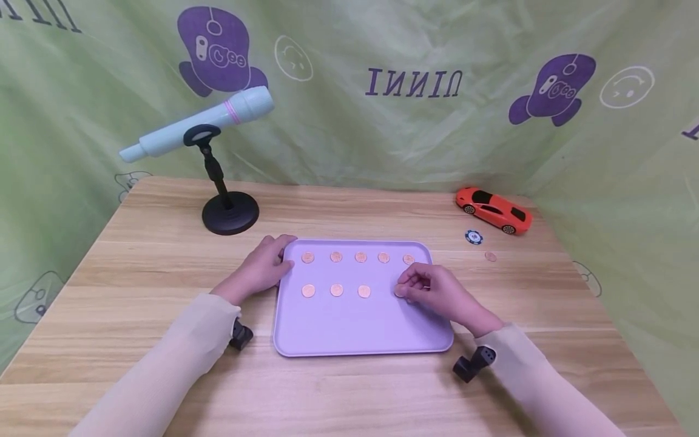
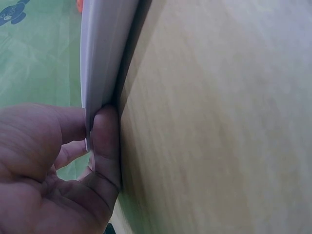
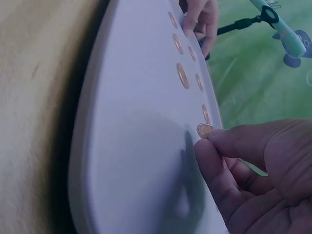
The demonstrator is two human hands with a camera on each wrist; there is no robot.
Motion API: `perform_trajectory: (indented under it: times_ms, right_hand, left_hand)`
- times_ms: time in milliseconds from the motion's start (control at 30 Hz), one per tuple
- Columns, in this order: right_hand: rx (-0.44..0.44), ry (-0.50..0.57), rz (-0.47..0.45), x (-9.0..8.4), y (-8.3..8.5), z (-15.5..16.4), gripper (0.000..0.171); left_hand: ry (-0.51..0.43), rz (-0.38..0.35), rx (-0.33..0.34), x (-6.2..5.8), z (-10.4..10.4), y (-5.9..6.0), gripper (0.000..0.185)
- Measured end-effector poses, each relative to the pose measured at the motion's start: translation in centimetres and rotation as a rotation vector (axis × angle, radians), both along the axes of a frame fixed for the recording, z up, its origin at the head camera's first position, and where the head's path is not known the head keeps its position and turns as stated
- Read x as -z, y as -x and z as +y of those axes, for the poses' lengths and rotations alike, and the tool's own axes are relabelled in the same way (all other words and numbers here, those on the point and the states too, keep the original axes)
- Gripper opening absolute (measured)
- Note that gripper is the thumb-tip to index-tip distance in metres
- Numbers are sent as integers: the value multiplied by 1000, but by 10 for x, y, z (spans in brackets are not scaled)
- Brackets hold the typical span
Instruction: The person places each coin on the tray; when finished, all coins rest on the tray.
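Eight small copper-coloured coins [image 1: 336,257] laid flat on lilac rectangular plastic tray [image 1: 360,328]: five along the far edge, three in the nearer row, evenly spaced, gap left at the right end of that row. Ninth copper coin [image 3: 205,130] pinched between thumb and fingertips of right hand [image 1: 431,291], held just over that gap near the tray's right edge; grip narrow, closed on the coin's rim, likely so it can be set down flat in line with the others. Right wrist low, forearm coming in from the worktop's near right corner. Left hand [image 1: 262,267] at the tray's far left corner, thumb [image 2: 105,141] pressed against the rim, fingers curled round the edge; apparently steadying the tray. Tray at centre of light wooden worktop [image 1: 136,261]. One loose coin [image 1: 491,257] lying off-tray near the right edge.
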State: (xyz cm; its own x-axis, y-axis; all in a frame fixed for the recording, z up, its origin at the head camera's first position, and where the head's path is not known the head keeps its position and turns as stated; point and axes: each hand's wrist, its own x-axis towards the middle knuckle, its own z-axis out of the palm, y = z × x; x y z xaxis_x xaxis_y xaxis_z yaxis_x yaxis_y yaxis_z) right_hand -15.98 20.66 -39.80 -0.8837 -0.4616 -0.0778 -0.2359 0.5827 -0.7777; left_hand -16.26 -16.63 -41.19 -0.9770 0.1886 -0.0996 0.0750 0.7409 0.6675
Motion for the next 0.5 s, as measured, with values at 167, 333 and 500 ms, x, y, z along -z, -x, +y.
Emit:
perform_trajectory:
  times_ms: [167, 333, 500]
  right_hand:
    - [-33, -16, 21, 3, -2, -9, 9]
    - [-50, -28, 36, 4, -1, -15, 7]
    - [-40, -38, 59, 5, -1, -18, 7]
  left_hand:
    - [-8, -2, -1, 0, -1, 0, 55]
    - [-3, 7, 2, 0, -1, 0, 55]
    - [0, 6, 4, -1, 0, 0, 54]
